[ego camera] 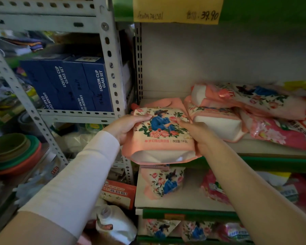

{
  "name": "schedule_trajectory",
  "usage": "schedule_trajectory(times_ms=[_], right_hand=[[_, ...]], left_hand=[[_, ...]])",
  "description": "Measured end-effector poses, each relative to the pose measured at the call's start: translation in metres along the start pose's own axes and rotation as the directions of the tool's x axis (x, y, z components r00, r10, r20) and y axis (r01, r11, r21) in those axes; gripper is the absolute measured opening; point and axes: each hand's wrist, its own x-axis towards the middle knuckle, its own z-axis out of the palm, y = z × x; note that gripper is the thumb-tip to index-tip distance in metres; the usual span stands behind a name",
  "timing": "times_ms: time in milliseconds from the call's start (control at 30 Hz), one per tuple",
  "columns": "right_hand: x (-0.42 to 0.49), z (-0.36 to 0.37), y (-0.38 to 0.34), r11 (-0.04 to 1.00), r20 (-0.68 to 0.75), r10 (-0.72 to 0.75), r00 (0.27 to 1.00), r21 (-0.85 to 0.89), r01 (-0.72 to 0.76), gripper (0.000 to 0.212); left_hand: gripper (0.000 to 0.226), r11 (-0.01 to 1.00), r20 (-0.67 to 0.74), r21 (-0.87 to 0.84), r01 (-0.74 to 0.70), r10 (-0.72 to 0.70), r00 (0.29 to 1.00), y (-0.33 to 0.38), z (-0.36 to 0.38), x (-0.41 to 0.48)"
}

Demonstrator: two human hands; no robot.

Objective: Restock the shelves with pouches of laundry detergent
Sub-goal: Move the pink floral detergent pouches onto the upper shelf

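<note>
The person is holding a pink flowered detergent pouch (161, 137) in both hands at the front left corner of the middle shelf (272, 149). Its white base is facing outward and jutting past the shelf's green lip; whether it is resting on the board I cannot tell. The left hand (129, 127) is gripping the pouch's left side, thumb lying over the printed face, with a white sleeve (78, 177) covering that forearm. The right hand (200, 133) is clasping the right side, fingers curling over the top. Just behind, another pink pouch (166, 103) is lying flat, and just to the right more pouches (217, 121) are lying piled on the same shelf. A matching pouch (162, 183) is sitting on the shelf below. A yellow price tag (177, 10) is hanging above. On the grey rack (109, 55) to the left, blue boxes (74, 84) are standing, with stacked bowls (12, 152) sitting lower down
</note>
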Motion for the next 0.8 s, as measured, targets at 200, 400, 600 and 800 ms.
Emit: schedule_trajectory(times_ms=[200, 400, 600, 800], right_hand=[[-0.005, -0.001, 0.000, 0.985, 0.081, -0.121, 0.989, 0.131, 0.109, 0.033], [-0.011, 0.000, -0.004, 0.977, 0.094, -0.208, 0.974, 0.076, 0.201, 0.030], [-0.014, -0.002, -0.009, 0.928, 0.085, -0.372, 0.925, 0.032, 0.370, 0.037], [-0.012, 0.002, -0.015, 0.920, 0.058, -0.392, 0.918, -0.002, 0.393, 0.040]], left_hand=[[0.034, 0.965, -0.097, -0.068, -0.253, 0.246, 0.964, -0.012, 0.005, -0.010], [0.037, 0.937, -0.121, -0.124, -0.328, 0.313, 0.942, -0.016, 0.010, -0.013], [0.045, 0.919, -0.136, -0.151, -0.365, 0.346, 0.928, -0.003, 0.008, -0.016], [0.040, 0.872, -0.103, -0.171, -0.459, 0.448, 0.888, -0.001, 0.009, -0.013]])
